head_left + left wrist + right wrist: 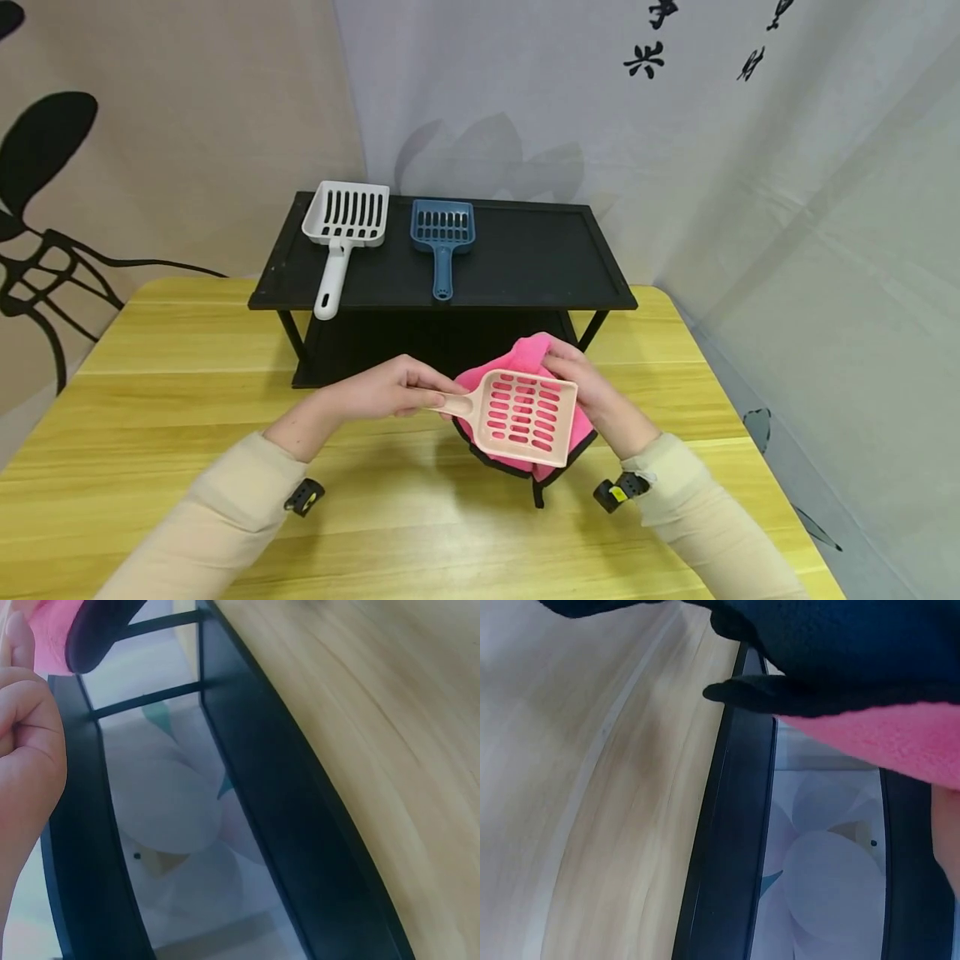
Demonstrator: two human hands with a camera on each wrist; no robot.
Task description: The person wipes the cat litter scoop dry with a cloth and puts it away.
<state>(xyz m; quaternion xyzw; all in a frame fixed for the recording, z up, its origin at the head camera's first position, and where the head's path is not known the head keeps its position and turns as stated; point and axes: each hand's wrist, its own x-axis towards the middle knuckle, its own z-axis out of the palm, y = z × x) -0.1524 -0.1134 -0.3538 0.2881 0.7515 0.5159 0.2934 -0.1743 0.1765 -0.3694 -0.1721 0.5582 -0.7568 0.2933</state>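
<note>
A beige slotted litter scoop point(528, 417) is held over the wooden table in the head view. My left hand point(390, 387) pinches its handle, the scoop's head pointing right. Behind the scoop, my right hand point(581, 371) grips a pink cloth point(532, 354) with a black edge, bunched against the scoop's back. Pink shows through the slots. The right fingers are partly hidden by the cloth. In the left wrist view the left hand point(26, 750) shows curled fingers. The right wrist view shows the cloth's dark underside point(855, 652) and pink face.
A black two-tier rack point(525, 258) stands at the back of the table point(187, 400). On its top lie a white litter scoop point(347, 221) and a blue litter scoop point(442, 233). A printed curtain point(487, 83) hangs behind.
</note>
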